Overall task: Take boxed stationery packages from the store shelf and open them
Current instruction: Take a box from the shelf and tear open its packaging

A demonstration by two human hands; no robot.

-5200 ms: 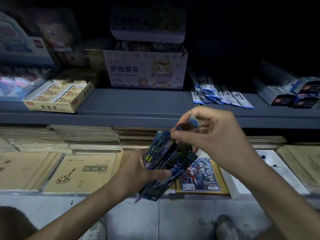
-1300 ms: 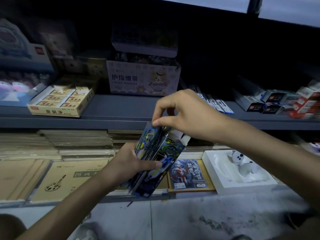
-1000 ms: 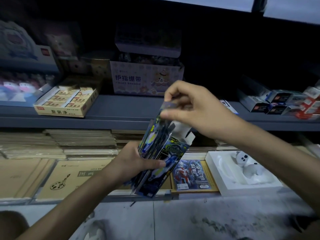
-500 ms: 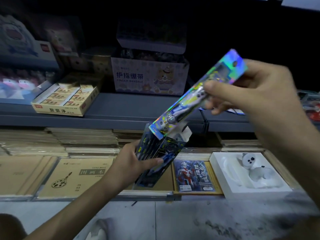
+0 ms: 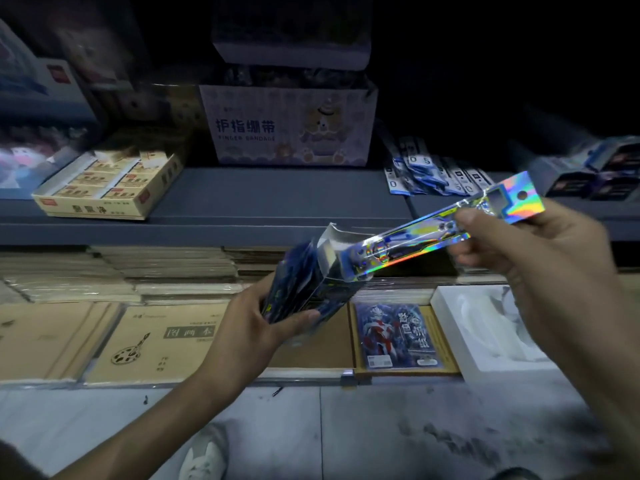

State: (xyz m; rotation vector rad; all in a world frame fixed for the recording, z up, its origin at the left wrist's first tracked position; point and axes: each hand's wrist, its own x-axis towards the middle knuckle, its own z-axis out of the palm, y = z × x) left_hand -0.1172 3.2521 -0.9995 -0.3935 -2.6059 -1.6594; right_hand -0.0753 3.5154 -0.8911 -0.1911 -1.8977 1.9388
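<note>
Holographic pack (image 5: 415, 237) in right grip (image 5: 540, 265), blue box (image 5: 311, 292) in left grip (image 5: 242, 334)

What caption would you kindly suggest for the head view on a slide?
Left hand holds the opened dark blue box while the right hand holds a holographic pack above it.

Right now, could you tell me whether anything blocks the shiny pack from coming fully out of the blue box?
Nothing visible does: the holographic pack, pinched in the right hand, clears the open blue box held by the left hand.
</note>
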